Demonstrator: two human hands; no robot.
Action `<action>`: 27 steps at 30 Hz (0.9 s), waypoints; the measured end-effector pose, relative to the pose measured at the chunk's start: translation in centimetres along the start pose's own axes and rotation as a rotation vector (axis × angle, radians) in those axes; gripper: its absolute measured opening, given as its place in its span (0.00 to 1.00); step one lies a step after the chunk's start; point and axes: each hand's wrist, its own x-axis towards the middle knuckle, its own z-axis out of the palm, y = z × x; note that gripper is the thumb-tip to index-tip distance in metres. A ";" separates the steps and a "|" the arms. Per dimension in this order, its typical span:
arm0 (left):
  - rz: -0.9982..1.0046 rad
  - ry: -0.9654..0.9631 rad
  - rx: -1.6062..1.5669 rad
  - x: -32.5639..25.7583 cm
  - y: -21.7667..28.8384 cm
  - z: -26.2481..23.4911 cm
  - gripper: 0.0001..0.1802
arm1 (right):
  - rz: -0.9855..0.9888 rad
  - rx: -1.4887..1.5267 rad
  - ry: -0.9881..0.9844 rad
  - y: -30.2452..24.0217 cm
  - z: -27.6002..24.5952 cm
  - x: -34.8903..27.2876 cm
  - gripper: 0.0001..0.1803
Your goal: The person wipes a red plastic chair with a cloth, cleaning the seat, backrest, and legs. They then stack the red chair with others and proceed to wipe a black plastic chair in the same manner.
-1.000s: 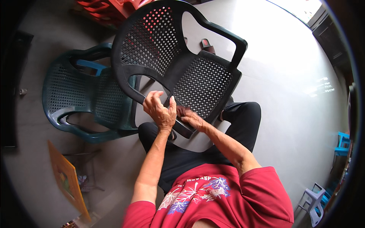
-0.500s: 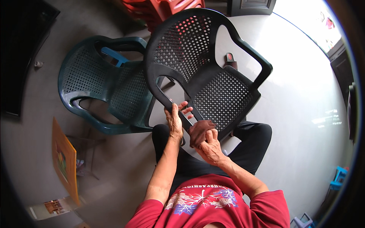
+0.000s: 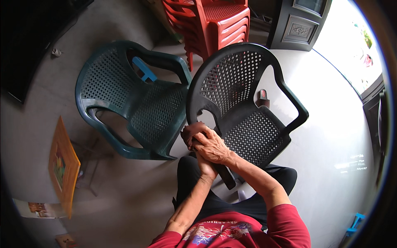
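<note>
A black perforated plastic chair [image 3: 248, 132] stands right in front of my knees, its seat facing me. My left hand [image 3: 191, 134] is wrapped around the chair's near left arm, mostly hidden. Over it lies my right hand [image 3: 213, 146], fingers closed on the same arm and on the left hand. Both forearms rise from my red shirt and black trousers at the bottom of the view.
A dark green chair [image 3: 136, 103] with a blue piece [image 3: 144, 72] on it touches the black chair's left side. Stacked red chairs [image 3: 215, 20] and a dark door [image 3: 297, 25] stand behind. An orange-framed board [image 3: 62, 165] lies at left, a sandal [image 3: 262, 99] beyond.
My hands were apart on the chair's arm, left fingers spread. They have come together, with the right hand now covering the left. The view has tilted up toward the room.
</note>
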 end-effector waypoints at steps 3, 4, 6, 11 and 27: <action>0.160 0.280 0.386 -0.3 -0.7 0.1 0.38 | -0.250 0.274 0.143 3.4 0.6 3.3 0.19; -0.031 0.262 0.500 0.0 -0.6 -1.7 0.39 | -0.295 0.253 0.175 4.1 0.7 4.2 0.19; 0.037 0.354 0.604 0.1 -0.7 0.3 0.30 | -0.349 0.199 0.201 5.7 0.4 5.9 0.16; 0.139 0.296 0.716 -0.1 -0.8 0.1 0.23 | -0.008 0.025 0.445 12.6 0.0 13.2 0.19; 0.104 0.287 0.764 -0.1 -0.8 1.0 0.21 | -0.374 0.005 0.386 9.8 -2.1 13.1 0.11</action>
